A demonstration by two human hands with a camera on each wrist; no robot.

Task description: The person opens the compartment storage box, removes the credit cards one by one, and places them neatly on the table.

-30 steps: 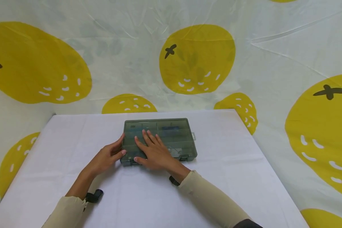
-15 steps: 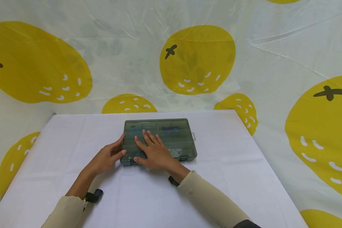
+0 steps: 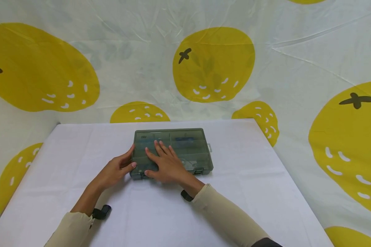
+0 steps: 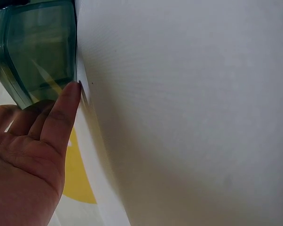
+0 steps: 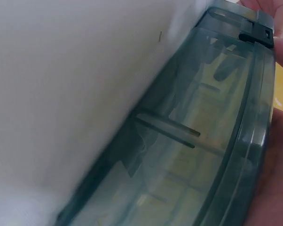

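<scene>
2 hands meet at a smoky-green compartment box lying closed on the white table, toward its far middle. Only the head view shows the whole layout: the right hand lies flat on the lid, fingers straight and spread, thumb at the front edge by a latch. The left hand rests against the box's left side, fingers relaxed, gripping nothing. From the left wrist view, 1 straight fingertip touches the box's corner where it meets the table. The right wrist view alone shows the inner dividers through the clear wall. Both forearms wear beige sleeves.
</scene>
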